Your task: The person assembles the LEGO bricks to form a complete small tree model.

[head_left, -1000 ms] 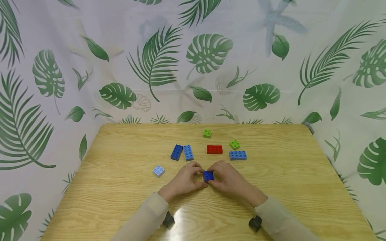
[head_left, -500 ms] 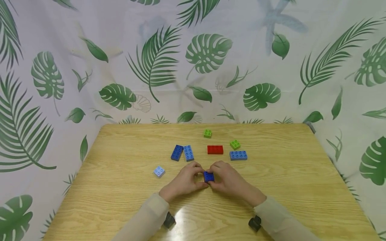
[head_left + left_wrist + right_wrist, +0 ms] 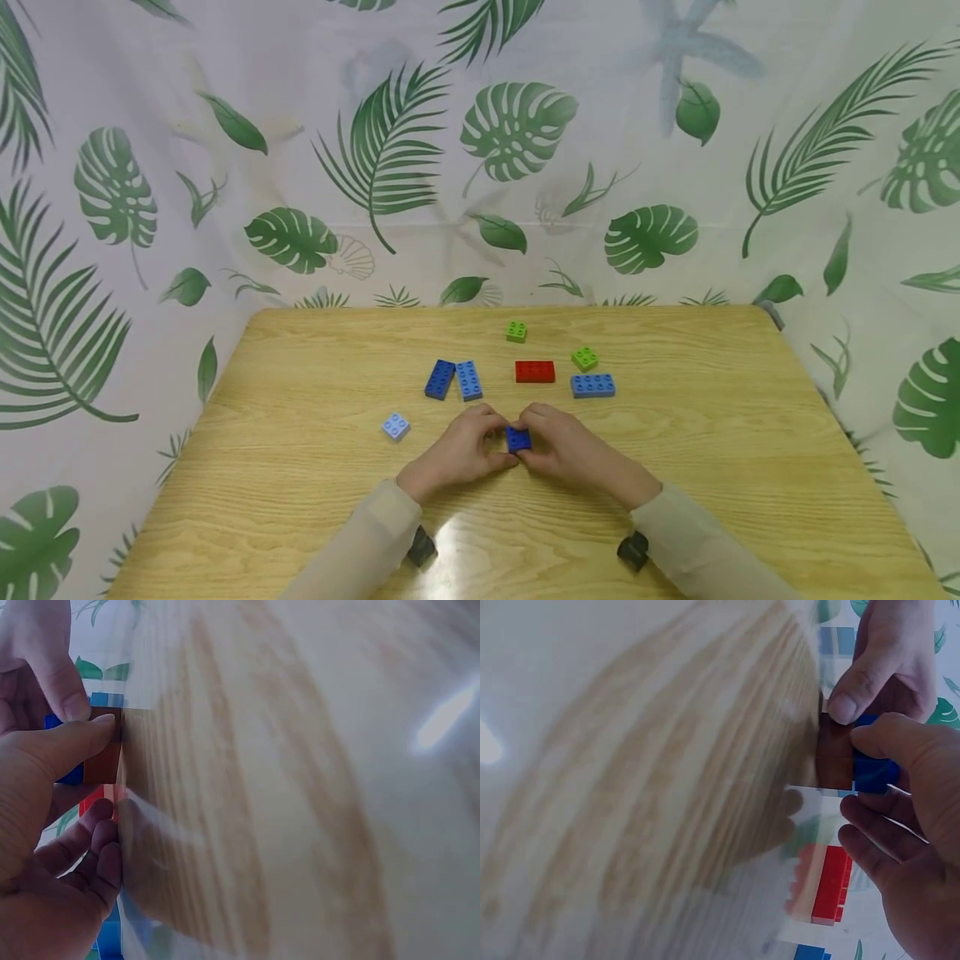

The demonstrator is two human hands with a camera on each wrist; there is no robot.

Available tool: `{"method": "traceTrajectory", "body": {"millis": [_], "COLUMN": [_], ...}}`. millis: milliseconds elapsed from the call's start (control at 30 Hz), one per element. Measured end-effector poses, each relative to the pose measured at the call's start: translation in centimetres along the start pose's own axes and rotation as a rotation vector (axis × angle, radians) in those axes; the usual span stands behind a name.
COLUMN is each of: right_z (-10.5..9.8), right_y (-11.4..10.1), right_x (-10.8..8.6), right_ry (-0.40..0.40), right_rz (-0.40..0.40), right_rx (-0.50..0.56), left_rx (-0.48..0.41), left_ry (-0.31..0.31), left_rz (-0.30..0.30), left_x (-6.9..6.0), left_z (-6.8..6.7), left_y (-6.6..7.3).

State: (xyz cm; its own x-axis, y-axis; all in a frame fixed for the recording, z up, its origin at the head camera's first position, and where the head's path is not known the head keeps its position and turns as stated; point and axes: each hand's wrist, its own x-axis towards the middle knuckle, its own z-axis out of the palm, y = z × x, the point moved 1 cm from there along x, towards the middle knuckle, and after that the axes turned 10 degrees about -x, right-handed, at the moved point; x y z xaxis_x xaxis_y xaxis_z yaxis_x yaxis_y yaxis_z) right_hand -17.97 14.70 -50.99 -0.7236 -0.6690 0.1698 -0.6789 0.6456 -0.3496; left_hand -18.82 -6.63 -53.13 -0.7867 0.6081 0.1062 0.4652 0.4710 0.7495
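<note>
Both hands meet at a small stack near the middle of the table. A dark blue brick [image 3: 518, 439] is on top, and in the wrist views a brown part [image 3: 101, 761] lies under it, against the table. My left hand [image 3: 459, 447] pinches the brown part from the left, its thumb tip across the near side. From the right my right hand [image 3: 573, 447] pinches the blue brick [image 3: 875, 774], with its thumb near the seam. The fingers hide much of the stack, and I cannot tell whether the brown part is one brick or two.
Beyond the hands lie a dark blue brick [image 3: 440, 379], a lighter blue brick [image 3: 468, 380], a red brick [image 3: 535, 372], another blue brick [image 3: 592, 385] and two green bricks [image 3: 516, 332] [image 3: 584, 359]. A pale blue brick [image 3: 396, 427] lies left of the hands.
</note>
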Motion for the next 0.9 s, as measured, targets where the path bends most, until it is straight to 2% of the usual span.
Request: {"method": "traceTrajectory", "body": {"millis": [367, 467, 633, 700, 767, 900], "right_z": [0.5, 0.9, 1.3, 1.4, 1.4, 1.4], "right_y": [0.5, 0.7, 0.9, 1.0, 1.1, 1.1], "right_x": [-0.3, -0.4, -0.4, -0.4, -0.4, -0.6], "right_ry": [-0.003, -0.012, -0.017, -0.017, -0.021, -0.024], "right_rz": [0.049, 0.110, 0.178, 0.186, 0.197, 0.210], "right_rx": [0.091, 0.155, 0.227, 0.230, 0.233, 0.236], "left_rx": [0.001, -0.001, -0.105, -0.149, -0.155, -0.119], "left_ry": [0.024, 0.009, -0.010, 0.018, 0.067, 0.215], "left_rz": [0.010, -0.012, -0.103, -0.125, -0.124, -0.090], "left_x": [-0.2, -0.3, -0.9, -1.3, -1.9, -3.3], "left_z": [0.1, 0.1, -1.2, -2.0, -3.0, -5.0], "left_y": [0.0, -0.2, -0.3, -0.2, 0.0, -0.2]}}
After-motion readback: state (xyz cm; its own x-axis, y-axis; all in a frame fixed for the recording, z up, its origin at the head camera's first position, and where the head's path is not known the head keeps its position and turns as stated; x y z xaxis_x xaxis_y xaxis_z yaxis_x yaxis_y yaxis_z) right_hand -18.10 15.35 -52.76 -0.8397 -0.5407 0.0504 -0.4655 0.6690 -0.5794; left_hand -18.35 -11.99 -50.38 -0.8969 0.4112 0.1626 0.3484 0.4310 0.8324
